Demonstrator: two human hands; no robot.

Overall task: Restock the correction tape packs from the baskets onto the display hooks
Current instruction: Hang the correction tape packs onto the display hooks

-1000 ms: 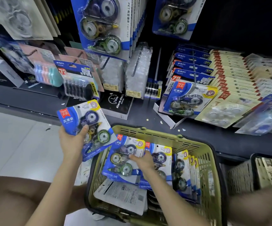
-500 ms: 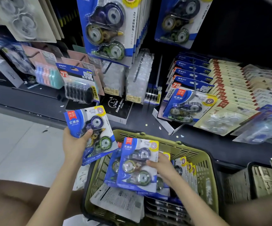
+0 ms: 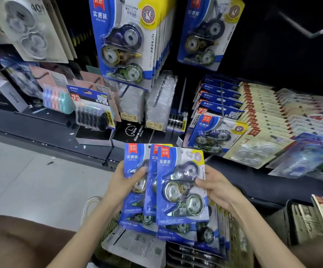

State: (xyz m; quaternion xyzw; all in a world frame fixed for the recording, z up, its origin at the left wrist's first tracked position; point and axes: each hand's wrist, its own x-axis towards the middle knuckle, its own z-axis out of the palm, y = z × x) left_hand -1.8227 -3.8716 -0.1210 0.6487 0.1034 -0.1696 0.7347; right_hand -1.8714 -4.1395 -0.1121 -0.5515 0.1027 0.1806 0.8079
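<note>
I hold a fanned stack of blue correction tape packs (image 3: 178,182) over the basket (image 3: 240,246). My left hand (image 3: 125,182) grips the stack's left edge, thumb on the front of the rear pack. My right hand (image 3: 214,184) pinches the front pack at its right edge. More packs (image 3: 193,233) lie in the basket below, which is mostly hidden. A full row of the same packs (image 3: 125,41) hangs on a hook above, and a single pack (image 3: 207,33) hangs on the hook to its right.
A bare hook (image 3: 300,26) juts out at the upper right. Racks of carded stationery (image 3: 263,120) slope down on the right. Black alarm clock boxes (image 3: 133,132) stand on the dark shelf. A second dark basket (image 3: 304,221) sits at the lower right. My knee (image 3: 21,242) fills the lower left.
My right hand lifted packs out of the basket and brought them up against the pack in my left hand. Both hands now hold one stack, higher and nearer the shelf.
</note>
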